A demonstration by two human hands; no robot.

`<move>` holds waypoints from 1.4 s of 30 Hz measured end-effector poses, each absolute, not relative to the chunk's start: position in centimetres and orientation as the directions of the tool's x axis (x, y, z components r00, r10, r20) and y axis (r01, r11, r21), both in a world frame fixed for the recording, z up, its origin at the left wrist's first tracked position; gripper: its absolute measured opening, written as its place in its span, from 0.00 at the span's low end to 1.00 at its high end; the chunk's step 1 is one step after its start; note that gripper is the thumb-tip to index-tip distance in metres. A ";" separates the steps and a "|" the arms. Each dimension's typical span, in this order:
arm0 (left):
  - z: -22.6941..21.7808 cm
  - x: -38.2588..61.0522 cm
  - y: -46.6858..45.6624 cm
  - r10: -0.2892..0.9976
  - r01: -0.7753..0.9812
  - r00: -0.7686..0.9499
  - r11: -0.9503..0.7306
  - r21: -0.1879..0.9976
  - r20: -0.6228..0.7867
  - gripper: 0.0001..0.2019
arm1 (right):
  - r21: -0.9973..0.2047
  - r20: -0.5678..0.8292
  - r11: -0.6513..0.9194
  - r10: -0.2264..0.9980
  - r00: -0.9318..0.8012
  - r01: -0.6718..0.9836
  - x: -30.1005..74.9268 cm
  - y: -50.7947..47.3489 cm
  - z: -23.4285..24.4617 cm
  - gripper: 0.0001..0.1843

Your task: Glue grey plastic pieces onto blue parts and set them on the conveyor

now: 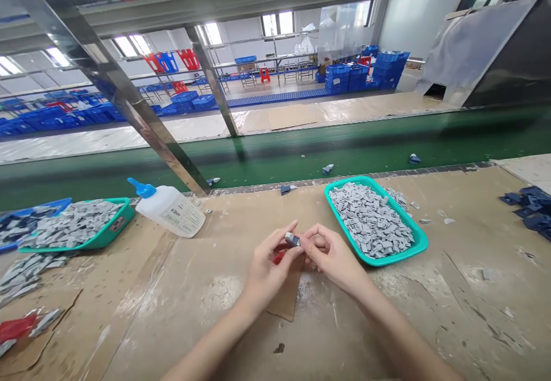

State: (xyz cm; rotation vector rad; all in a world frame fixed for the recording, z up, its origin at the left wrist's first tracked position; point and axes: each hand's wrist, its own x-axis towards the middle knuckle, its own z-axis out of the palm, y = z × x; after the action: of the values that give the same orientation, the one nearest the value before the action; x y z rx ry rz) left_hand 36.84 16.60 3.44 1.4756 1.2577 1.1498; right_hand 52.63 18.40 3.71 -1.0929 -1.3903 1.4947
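My left hand (267,263) pinches a small dark-blue and light-grey plastic part (293,238) over the middle of the bench. Fingertips of my right hand (333,253) meet the part's right end, closed on it as well. Something red (279,256) shows between the fingers of my left hand; its shape is mostly hidden. Beneath both hands lies a loose piece of cardboard (286,303). Just right of my right hand sits a green basket (420,244) heaped with small grey plastic pieces (372,220).
A white squeeze bottle (176,212) with a blue nozzle leans at the left, beside another green basket (116,226) of grey pieces. Beyond the bench edge runs a green conveyor belt (275,160) carrying several small parts. Dark-blue pieces (534,212) lie far right. A metal post (172,151) slants at left.
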 end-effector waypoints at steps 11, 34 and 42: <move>3.1 32.7 31.4 0.960 0.755 0.121 -0.254 0.605 0.252 0.31 | -0.465 0.464 0.057 0.866 0.188 0.884 60.1 22.8 0.7 0.08; -0.8 40.6 44.8 0.941 0.890 0.292 -0.333 0.312 0.172 0.14 | -0.356 0.503 -0.001 0.843 0.192 0.935 57.7 22.8 0.5 0.13; 1.7 38.5 40.0 0.958 0.713 0.183 -0.285 0.640 0.223 0.12 | -0.577 0.455 0.068 0.855 0.250 0.814 59.1 22.4 1.2 0.13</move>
State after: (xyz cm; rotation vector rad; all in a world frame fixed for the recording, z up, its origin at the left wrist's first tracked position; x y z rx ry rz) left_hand 38.48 40.03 1.70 2.0733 1.5718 0.8456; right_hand 59.10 22.38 1.16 -1.7254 -1.5474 0.0638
